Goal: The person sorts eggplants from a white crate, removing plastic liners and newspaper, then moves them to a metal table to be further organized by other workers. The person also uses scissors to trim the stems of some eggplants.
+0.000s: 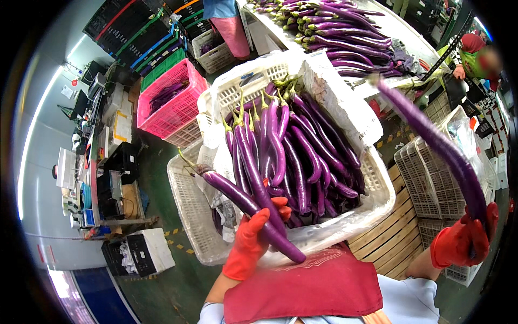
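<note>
Both of my hands wear red gloves. My left hand is closed around a long purple eggplant, which slants across the near left of a white plastic crate. Its fingers also reach round the lower end of a second eggplant; whether they grip that one is unclear. Many more eggplants fill the crate, most with green stems pointing away from me. Out to the right, my right hand grips the lower end of another eggplant, raised with its stem end up and slightly blurred.
A white table behind the crate bears a heap of eggplants. Stacked white crates stand at right beside a wooden slatted pallet. At left are a pink crate and a workbench. Other people stand nearby.
</note>
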`<action>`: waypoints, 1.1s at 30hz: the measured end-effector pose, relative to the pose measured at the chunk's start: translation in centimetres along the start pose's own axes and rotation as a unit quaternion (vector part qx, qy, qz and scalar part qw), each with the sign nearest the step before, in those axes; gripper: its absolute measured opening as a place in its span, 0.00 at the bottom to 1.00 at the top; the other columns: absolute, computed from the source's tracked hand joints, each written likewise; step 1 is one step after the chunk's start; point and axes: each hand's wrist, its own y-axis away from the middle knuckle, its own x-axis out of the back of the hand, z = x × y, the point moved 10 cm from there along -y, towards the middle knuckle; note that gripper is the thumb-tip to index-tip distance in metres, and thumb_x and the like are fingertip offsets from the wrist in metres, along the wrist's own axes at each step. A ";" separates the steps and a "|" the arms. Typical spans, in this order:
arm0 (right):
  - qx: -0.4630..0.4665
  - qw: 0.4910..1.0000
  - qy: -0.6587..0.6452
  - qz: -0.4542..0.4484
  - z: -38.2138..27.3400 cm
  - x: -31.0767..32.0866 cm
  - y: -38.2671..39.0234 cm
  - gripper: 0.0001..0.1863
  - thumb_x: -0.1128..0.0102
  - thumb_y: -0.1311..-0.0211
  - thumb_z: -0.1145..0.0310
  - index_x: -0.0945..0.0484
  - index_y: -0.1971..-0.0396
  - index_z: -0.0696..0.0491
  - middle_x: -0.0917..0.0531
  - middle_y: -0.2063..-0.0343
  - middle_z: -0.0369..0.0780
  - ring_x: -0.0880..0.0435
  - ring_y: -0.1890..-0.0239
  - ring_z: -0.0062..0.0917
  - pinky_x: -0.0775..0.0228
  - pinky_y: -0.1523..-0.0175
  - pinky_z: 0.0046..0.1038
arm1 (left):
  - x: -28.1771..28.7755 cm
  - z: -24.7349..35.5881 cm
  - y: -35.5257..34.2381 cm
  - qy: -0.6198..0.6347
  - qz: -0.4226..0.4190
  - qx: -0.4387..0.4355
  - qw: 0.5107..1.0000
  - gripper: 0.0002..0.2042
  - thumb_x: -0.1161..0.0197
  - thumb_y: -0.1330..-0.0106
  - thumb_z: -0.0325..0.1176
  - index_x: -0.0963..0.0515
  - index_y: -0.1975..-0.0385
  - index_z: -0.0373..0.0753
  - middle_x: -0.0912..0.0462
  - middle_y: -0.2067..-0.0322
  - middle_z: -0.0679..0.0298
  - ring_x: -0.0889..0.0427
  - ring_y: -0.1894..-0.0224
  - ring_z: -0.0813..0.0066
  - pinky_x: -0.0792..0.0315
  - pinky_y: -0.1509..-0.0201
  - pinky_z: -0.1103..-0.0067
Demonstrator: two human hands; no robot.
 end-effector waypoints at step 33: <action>0.373 0.602 -0.178 -0.684 -11.4 -37.4 27.0 0.14 0.48 0.43 0.55 0.22 0.80 0.48 0.26 0.84 0.37 0.28 0.78 0.36 0.38 0.69 0.37 | 8.2 11.9 11.1 -0.054 0.132 -0.334 0.932 0.53 0.30 0.49 0.52 0.62 0.31 0.45 0.34 0.72 0.68 0.31 0.74 0.76 0.35 0.63 0.75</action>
